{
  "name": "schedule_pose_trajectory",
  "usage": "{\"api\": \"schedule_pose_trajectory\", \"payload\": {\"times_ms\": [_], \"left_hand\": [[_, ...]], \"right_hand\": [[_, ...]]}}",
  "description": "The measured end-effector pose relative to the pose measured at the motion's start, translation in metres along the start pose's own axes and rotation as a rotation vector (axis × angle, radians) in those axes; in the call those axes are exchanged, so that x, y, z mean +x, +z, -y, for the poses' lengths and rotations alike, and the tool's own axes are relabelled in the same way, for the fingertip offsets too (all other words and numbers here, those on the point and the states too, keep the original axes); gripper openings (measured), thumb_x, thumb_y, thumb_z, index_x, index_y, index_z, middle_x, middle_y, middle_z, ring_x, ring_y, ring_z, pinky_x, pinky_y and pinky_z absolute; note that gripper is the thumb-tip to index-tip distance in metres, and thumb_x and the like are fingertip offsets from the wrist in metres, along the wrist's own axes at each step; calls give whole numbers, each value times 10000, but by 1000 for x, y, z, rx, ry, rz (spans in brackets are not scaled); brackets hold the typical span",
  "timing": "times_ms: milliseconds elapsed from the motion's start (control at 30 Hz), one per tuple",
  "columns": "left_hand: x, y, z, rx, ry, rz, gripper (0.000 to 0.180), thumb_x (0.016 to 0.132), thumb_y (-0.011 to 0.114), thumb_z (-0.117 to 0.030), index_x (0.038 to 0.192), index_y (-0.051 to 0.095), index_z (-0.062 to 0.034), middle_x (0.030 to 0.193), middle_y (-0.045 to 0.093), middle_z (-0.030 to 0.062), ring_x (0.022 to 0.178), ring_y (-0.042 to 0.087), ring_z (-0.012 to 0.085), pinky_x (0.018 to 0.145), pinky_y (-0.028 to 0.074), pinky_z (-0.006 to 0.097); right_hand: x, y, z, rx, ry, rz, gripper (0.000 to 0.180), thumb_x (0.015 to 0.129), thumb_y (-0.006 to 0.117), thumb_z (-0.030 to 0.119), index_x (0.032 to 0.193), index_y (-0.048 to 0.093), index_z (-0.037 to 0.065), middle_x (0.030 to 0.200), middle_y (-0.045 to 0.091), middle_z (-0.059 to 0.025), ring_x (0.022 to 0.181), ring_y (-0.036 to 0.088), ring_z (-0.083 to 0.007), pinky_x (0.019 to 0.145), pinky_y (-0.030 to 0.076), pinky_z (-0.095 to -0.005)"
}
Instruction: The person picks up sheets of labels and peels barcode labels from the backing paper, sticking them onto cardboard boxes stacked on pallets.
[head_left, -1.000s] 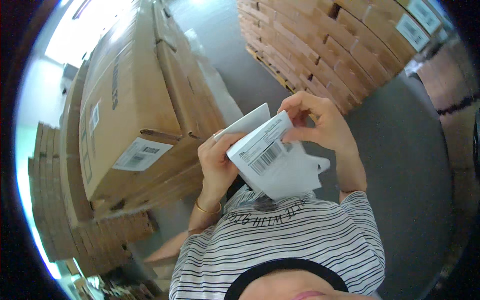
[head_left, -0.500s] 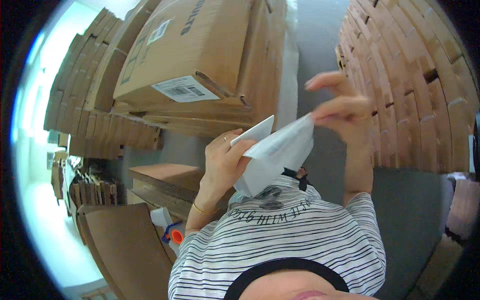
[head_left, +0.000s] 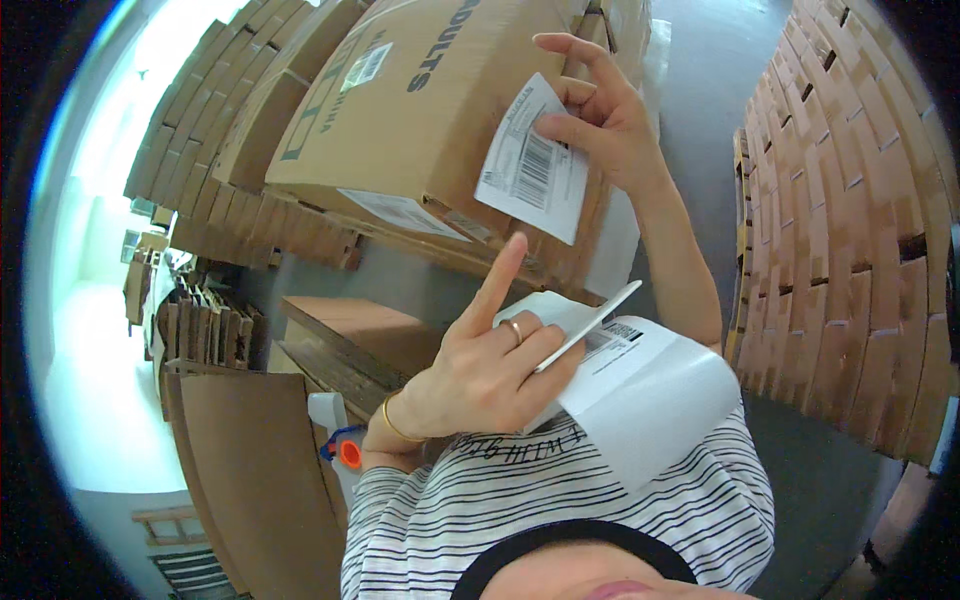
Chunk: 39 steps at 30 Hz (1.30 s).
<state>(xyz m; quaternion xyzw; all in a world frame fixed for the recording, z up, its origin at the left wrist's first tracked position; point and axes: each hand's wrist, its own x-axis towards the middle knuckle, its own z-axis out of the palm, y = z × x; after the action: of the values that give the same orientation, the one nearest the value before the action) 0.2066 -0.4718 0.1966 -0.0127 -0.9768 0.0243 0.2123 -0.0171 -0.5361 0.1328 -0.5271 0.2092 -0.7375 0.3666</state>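
1. Since the earlier frame, our right hand (head_left: 605, 125) has moved up to the big carton (head_left: 375, 145), carrying a white label (head_left: 535, 165).
2. Our right thumb and fingers pinch that label by its edge in front of the carton's corner; we cannot tell whether it touches.
3. Another label (head_left: 398, 212) already lies on the carton.
4. Our left hand (head_left: 490, 375) clamps the white sheets (head_left: 655, 395), index finger extended; these remain off the carton.

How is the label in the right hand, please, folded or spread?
Spread: the label looks nearly flat, printed face showing, in the right hand.
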Motion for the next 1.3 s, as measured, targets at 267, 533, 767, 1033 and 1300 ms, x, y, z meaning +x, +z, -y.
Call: {"api": "schedule_pose_trajectory", "payload": {"times_ms": [267,533,767,1033,1300], "left_hand": [[27,13,29,-31,-43,-20,29,662,616,-31,685,601,-41,555,440,6,518,522,117,1099,235,667],[30,18,38,-31,-90,15,38,674,617,-31,709,613,-45,577,515,22,574,594,146,1112,183,663],[31,20,45,22,-144,63,146,624,681,-41,743,644,-116,582,563,16,569,605,169,1125,210,624],[26,23,42,-62,-190,119,213,572,681,-20,756,657,-124,574,545,19,591,608,183,1121,202,632],[1,13,29,-247,-190,93,134,656,661,-25,768,646,-97,580,543,1,566,583,146,1112,227,632]], "right_hand": [[10,0,-8,-79,12,-45,546,806,678,-38,1263,400,73,971,679,-110,859,651,-126,706,537,-243],[16,1,-15,-32,-8,10,515,818,687,-20,1228,390,72,919,676,-88,836,644,-118,701,533,-247],[17,6,-14,-122,-65,-16,566,778,713,-49,1239,403,63,943,676,-103,840,654,-115,698,542,-242],[23,11,6,-476,-30,-4,698,643,844,127,1188,412,74,899,670,-119,803,658,-185,696,516,-285],[17,-50,-1,-1200,52,-248,576,631,853,336,1009,553,20,841,633,-87,750,620,-180,681,500,-305]]}}
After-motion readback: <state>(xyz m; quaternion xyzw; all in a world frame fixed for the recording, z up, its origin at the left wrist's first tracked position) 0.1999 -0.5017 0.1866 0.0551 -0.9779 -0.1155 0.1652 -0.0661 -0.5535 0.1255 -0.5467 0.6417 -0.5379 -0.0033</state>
